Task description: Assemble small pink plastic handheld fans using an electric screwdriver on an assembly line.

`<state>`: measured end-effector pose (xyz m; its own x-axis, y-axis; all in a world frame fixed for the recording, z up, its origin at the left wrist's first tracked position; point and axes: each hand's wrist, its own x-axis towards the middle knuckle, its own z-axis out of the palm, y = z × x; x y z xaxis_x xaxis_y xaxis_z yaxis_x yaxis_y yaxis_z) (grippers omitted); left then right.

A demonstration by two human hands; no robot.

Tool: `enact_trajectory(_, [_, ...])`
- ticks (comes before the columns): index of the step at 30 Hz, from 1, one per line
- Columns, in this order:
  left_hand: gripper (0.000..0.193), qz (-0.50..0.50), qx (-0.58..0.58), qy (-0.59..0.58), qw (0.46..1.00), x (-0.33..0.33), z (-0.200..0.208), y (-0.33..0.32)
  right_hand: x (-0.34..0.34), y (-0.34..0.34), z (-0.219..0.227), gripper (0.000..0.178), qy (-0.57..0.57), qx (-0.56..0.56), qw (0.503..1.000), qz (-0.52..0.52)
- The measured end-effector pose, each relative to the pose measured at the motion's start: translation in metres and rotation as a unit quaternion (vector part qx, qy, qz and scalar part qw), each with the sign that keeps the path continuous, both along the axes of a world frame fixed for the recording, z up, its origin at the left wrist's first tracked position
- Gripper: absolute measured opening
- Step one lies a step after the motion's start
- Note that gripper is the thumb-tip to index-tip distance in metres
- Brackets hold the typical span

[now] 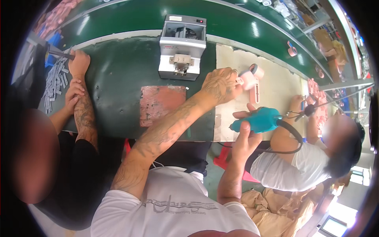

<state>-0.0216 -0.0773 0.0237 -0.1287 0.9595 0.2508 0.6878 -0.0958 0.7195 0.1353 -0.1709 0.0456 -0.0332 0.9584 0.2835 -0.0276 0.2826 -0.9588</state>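
Right of centre, a small pink plastic fan-like part [249,80] is pinched in the left hand [219,85]. A teal electric screwdriver [258,120] is gripped in the right hand [244,140], its tip not yet brought to the part, so fastening appears still to be done.

There are three persons at the surface [118,79]: the wearer of the camera and one co-worker on each side. The wearer has two hands in view, the left hand [219,85] and the right hand [245,138]. The left hand holds one pink part [249,78], and the right hand holds one teal power screwdriver [260,119] with one black cable [292,138]. On the surface stands one grey machine box [181,46] and lies one reddish square pad [162,105] and one pale mat [272,85]. Two tape rolls [292,50] lie beyond. The small grey pieces [53,85] at the left are many, too many to count. The pink parts [318,94] at the right are also many.
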Motion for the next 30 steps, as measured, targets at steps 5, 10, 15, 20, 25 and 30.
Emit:
enact_trajectory(5, [0.021, -0.053, 0.113, 0.023, 0.992, -0.048, 0.022, -0.085, -0.01, 0.013, -0.006, 0.078, 0.02, 0.015, 0.999, 0.046])
enact_trajectory(10, [0.02, -0.031, 0.147, 0.095, 0.984, -0.091, 0.005, -0.134, -0.039, 0.014, 0.016, 0.083, 0.09, 0.007, 0.991, 0.1])
enact_trajectory(15, [0.017, -0.04, 0.131, 0.076, 0.988, -0.114, -0.019, -0.145, -0.091, 0.034, 0.029, 0.064, 0.193, 0.042, 0.956, 0.217])
enact_trajectory(20, [0.026, -0.058, 0.074, 0.099, 0.991, -0.13, -0.032, -0.14, -0.163, 0.064, 0.032, 0.051, 0.116, 0.086, 0.974, 0.176])
enact_trajectory(25, [0.04, -0.031, 0.132, 0.105, 0.985, -0.132, -0.042, -0.152, -0.199, 0.087, 0.023, 0.037, 0.043, 0.113, 0.975, 0.186])
enact_trajectory(30, [0.043, -0.034, 0.092, 0.094, 0.991, -0.13, -0.042, -0.15, -0.2, 0.088, -0.001, 0.036, 0.05, 0.118, 0.97, 0.205])
